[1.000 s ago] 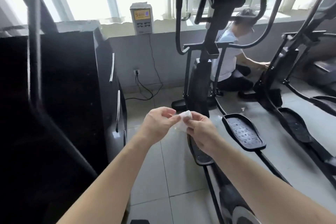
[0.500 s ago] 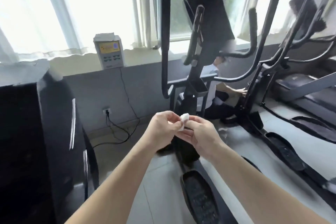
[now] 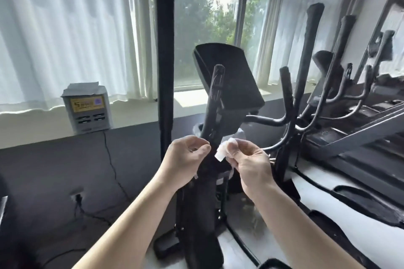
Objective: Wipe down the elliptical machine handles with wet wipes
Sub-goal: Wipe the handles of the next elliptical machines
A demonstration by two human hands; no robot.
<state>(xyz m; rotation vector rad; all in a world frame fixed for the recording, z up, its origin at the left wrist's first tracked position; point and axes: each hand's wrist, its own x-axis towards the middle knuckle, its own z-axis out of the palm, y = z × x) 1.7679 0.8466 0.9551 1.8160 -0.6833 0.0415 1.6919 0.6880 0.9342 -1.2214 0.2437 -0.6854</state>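
Unfold the small folded white wet wipe (image 3: 222,152) pinched between thumb and forefinger of your right hand (image 3: 249,165), just beside your curled left hand (image 3: 185,157) (whether it holds anything, I cannot tell), then wrap it flat round the tall black padded handle (image 3: 165,50).

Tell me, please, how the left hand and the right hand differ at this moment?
The right hand pinches a folded white wipe between thumb and fingers; the left hand does not touch it. The left hand's thumb meets its curled forefinger, and whether it holds anything is unclear, while the right hand's hold is plain. Both are raised side by side in front of the elliptical.
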